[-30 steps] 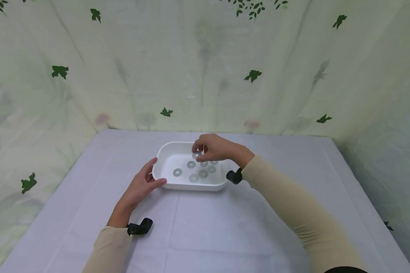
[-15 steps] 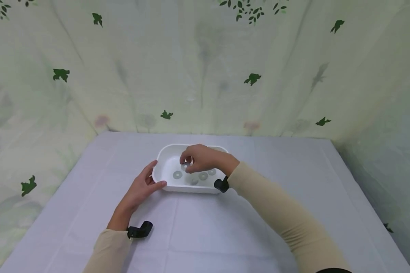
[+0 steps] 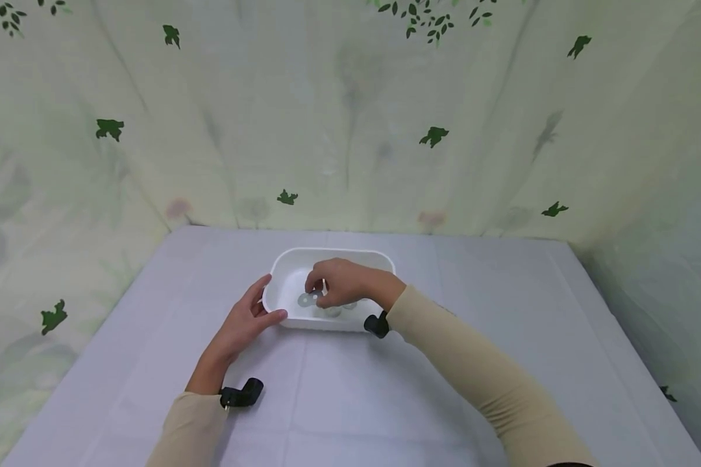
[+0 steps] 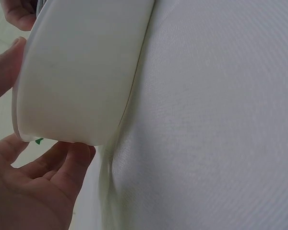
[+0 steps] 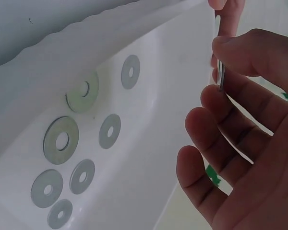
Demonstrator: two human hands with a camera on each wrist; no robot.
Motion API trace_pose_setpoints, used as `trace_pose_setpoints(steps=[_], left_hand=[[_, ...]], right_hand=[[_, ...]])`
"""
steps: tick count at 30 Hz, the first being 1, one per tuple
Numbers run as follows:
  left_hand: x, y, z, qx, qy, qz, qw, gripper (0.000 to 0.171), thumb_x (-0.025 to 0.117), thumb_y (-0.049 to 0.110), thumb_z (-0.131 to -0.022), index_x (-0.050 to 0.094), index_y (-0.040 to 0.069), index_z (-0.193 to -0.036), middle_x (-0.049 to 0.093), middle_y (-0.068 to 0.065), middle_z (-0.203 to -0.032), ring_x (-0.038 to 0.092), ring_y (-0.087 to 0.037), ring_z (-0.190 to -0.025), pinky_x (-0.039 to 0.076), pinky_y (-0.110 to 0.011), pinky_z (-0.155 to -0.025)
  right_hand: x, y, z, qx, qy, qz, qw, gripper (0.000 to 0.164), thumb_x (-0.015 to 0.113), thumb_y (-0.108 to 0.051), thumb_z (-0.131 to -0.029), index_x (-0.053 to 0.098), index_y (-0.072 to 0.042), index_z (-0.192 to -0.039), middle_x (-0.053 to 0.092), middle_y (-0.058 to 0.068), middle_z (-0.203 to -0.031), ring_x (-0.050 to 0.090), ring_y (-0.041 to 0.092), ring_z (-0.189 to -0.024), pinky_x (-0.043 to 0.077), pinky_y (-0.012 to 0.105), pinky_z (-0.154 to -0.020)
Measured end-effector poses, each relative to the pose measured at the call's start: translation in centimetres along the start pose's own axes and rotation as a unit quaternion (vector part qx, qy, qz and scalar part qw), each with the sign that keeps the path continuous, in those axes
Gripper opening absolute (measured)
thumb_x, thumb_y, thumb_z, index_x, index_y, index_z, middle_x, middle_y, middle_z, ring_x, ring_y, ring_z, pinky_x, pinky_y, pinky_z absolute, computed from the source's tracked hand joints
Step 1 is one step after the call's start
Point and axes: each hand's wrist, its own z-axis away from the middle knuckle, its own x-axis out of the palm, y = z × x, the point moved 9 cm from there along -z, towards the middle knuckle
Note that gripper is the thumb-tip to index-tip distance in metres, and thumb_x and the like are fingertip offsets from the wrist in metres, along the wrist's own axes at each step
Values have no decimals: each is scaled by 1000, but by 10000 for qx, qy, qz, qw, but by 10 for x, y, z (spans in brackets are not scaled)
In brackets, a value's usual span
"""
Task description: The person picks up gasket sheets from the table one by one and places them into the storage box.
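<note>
A white plastic tray with rounded corners stands on the cloth-covered table. My left hand grips its left end, thumb on the near rim; in the left wrist view the fingers bear against the tray's outer wall. Over the inside of the tray, my right hand pinches a flat metal washer between thumb and fingers, seen edge-on in the right wrist view. Several loose grey washers of differing sizes lie on the tray floor. From the head camera, the right hand covers most of them.
A white cloth covers the table. Behind it hangs a pale curtain with green leaf and bird-like prints. Black wrist cameras sit on both wrists.
My right hand has moved left and nearer the person inside the tray, carrying the washer lower, close to the leftmost loose washer. The left hand keeps its hold on the tray.
</note>
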Motion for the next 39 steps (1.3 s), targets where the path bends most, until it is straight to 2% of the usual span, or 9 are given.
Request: trace_pose_setpoints(steps=[7,13,20,24,28,31,35,39], left_hand=[[-2,3,0,36,-26,-2,10000,94,73,24,-91,10,18,-161,26,-19,-163,41,-35,-144,46,-12,-91],[-3,5,-1,87,-20,13,10000,94,73,23,-91,11,18,-161,27,-19,-162,42,-36,-143,45,-10,-89],[-3,4,-1,90,-6,14,10000,93,73,22,-91,12,18,-161,26,-19,-163,42,-36,-143,44,-9,-89],[-2,3,-1,69,-3,55,10000,95,74,23,-90,12,18,-161,25,-19,-163,42,-36,-143,44,-8,-88],[-2,1,-1,46,4,52,10000,96,75,25,-89,12,19,-161,26,-18,-163,41,-35,-144,45,-10,-90],[-1,0,-3,18,14,33,10000,95,74,24,-89,12,19,-161,27,-17,-163,41,-34,-144,45,-12,-92],[0,-2,-4,-5,10,4,10000,95,74,23,-90,12,18,-161,27,-17,-163,41,-34,-144,45,-12,-93],[0,-4,-4,-45,-15,32,10000,95,74,23,-89,12,19,-161,25,-16,-164,41,-34,-145,45,-12,-92]], right_hand=[[2,2,-1,-31,18,-124,9999,31,66,-16,-92,67,-9,-121,63,2,-108,60,23,-104,48,25,-87],[1,6,1,-1,26,-404,9992,36,67,-14,-92,64,-10,-128,63,9,-120,59,23,-104,49,30,-91],[-18,16,16,82,343,-657,9972,32,60,-8,-93,66,-12,-124,64,11,-125,60,20,-104,50,31,-92],[-34,29,45,73,863,-888,9923,28,59,-7,-94,66,-13,-121,65,7,-123,61,18,-102,52,31,-89],[-54,50,87,148,1655,-964,9814,24,59,-4,-94,66,-10,-117,67,6,-116,62,18,-98,52,32,-81],[-63,68,120,388,2023,-853,9748,23,60,-3,-94,65,-9,-115,66,7,-113,61,20,-97,52,34,-79],[-56,96,152,809,2019,-754,9732,23,61,-3,-93,65,-8,-116,66,8,-112,61,19,-97,52,34,-81],[-36,116,170,1026,1777,-846,9751,23,61,-2,-93,65,-8,-116,66,11,-111,61,19,-96,52,33,-81]])
